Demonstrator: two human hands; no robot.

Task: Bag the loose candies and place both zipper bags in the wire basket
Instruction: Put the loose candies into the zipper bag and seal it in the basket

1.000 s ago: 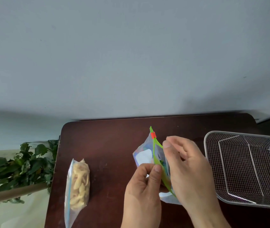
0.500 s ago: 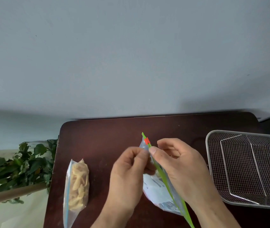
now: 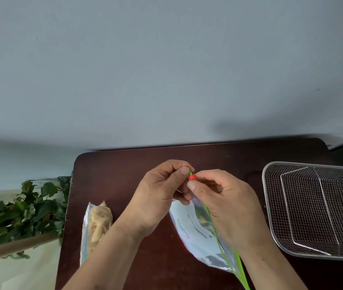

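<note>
Clear zipper bag (image 3: pixel 195 233) with green zip strip and orange slider (image 3: pixel 193 177), held tilted above the worktop (image 3: pixel 124 170). Left hand (image 3: pixel 162 195) fingers and right hand (image 3: pixel 227 204) fingers pinch closed at the slider end. 2nd bag (image 3: pixel 97 225) of pale candies lies left; wire basket (image 3: pixel 271 216) right.

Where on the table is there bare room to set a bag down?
Bare: the table's far strip before the wall, and between the snack bag and left hand. Crowded: both hands, right hand, on the zipper bag. The basket holds nothing.
</note>
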